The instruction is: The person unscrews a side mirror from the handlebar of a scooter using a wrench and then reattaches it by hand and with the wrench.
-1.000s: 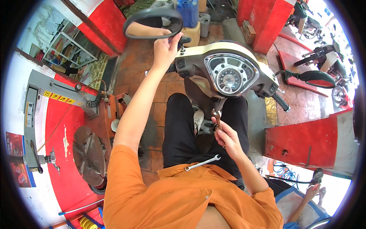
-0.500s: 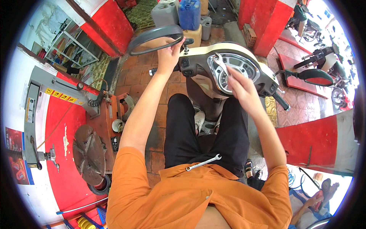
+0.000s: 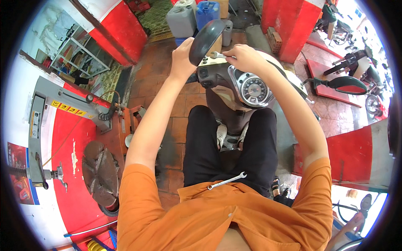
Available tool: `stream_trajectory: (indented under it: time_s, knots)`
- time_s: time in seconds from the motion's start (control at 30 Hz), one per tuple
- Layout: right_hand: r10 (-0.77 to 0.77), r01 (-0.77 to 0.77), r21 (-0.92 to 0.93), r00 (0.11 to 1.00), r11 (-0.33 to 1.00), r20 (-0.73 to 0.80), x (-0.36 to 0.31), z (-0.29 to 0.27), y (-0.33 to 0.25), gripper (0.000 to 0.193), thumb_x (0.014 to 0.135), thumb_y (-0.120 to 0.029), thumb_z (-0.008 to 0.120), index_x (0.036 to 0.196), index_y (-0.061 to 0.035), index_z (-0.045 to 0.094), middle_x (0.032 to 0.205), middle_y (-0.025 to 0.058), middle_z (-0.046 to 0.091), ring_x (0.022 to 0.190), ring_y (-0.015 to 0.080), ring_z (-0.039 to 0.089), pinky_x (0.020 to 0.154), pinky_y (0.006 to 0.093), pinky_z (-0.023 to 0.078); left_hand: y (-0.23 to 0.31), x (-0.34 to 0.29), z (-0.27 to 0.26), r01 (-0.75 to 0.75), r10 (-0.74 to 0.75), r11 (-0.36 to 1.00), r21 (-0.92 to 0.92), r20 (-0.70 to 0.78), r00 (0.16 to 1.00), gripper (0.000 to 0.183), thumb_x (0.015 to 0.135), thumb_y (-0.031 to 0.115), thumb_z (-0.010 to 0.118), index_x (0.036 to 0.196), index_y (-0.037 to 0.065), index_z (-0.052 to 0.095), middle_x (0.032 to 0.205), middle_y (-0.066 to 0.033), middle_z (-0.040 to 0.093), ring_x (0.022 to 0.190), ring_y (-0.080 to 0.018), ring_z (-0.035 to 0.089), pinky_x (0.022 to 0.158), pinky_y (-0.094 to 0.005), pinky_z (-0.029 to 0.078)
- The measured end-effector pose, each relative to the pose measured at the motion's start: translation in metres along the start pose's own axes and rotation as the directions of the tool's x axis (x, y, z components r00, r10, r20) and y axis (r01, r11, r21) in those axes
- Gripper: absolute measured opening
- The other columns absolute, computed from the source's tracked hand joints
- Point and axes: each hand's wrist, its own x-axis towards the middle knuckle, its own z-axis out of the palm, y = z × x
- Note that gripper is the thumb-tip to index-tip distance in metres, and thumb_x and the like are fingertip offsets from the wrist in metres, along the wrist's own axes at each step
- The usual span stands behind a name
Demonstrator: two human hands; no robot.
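I sit astride a scooter with a round speedometer (image 3: 254, 90) in its handlebar cover. My left hand (image 3: 182, 59) grips the edge of the black left rear-view mirror (image 3: 206, 41), which stands tilted with its back to me. My right hand (image 3: 248, 57) is closed on an open-ended wrench (image 3: 217, 55), whose jaw points left near the base of the mirror. Whether the jaw touches the mirror's stem nut cannot be made out. A second, combination wrench (image 3: 228, 180) lies across my lap on the shirt hem. The right mirror (image 3: 351, 85) sits on the scooter's other side.
Plastic jerrycans (image 3: 182, 21) stand on the tiled floor (image 3: 167, 106) ahead. A grey tyre machine (image 3: 63, 100) is at the left, beside a red wall. Parked motorbikes (image 3: 360, 62) are at the right, and part of another person's arm (image 3: 349, 226) shows at lower right.
My left hand has swung the mirror from nearly flat to a steep tilt. My right hand, with the wrench, has moved left and forward from above the speedometer to the mirror's base.
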Motion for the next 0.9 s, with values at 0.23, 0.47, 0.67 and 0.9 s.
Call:
stream_trajectory:
  time_s: [0.23,0.47,0.67,0.9]
  knots:
    - [0.140,-0.136,-0.076,0.989,0.988,0.043,0.022,0.029,-0.020,0.022,0.081,-0.017,0.059,0.089,-0.0056,0.075,0.087,0.0211,0.070,0.084,0.0365,0.069,0.081,0.0442,0.055,-0.016,-0.006,0.001,0.026,-0.025,0.999,-0.028,0.037,0.999,0.022,0.076,0.010,0.068,0.098,0.008,0.064,0.088,-0.0074,0.063,0.080,-0.0309,0.065,0.067,-0.0366,0.054]
    - [0.275,-0.283,-0.046,0.953,0.958,-0.129,0.005,0.059,-0.056,0.020,0.082,-0.012,0.057,0.084,0.0019,0.071,0.085,0.0226,0.069,0.079,0.0385,0.070,0.072,0.0449,0.057,-0.010,-0.007,0.004,0.056,-0.055,0.998,-0.032,0.035,0.998,0.025,0.073,0.013,0.072,0.096,0.008,0.065,0.086,-0.0073,0.063,0.079,-0.0302,0.065,0.066,-0.0358,0.054]
    - [0.345,-0.353,-0.095,0.934,0.931,-0.089,0.000,0.051,-0.068,0.018,0.084,-0.016,0.061,0.086,-0.0020,0.071,0.083,0.0200,0.070,0.079,0.0353,0.070,0.070,0.0443,0.057,-0.009,-0.009,0.004,0.064,-0.064,0.996,-0.055,0.003,0.998,0.024,0.074,0.014,0.072,0.096,0.009,0.065,0.086,-0.0068,0.064,0.078,-0.0297,0.065,0.066,-0.0356,0.054]
    - [0.307,-0.311,-0.225,0.950,0.923,-0.053,0.003,0.045,-0.065,0.018,0.087,-0.021,0.063,0.085,-0.0058,0.071,0.080,0.0158,0.070,0.078,0.0322,0.071,0.068,0.0425,0.057,-0.006,-0.007,0.007,0.034,-0.034,0.999,0.002,-0.025,0.999,0.023,0.076,0.015,0.071,0.098,0.010,0.066,0.087,-0.0061,0.064,0.078,-0.0292,0.065,0.066,-0.0358,0.054]
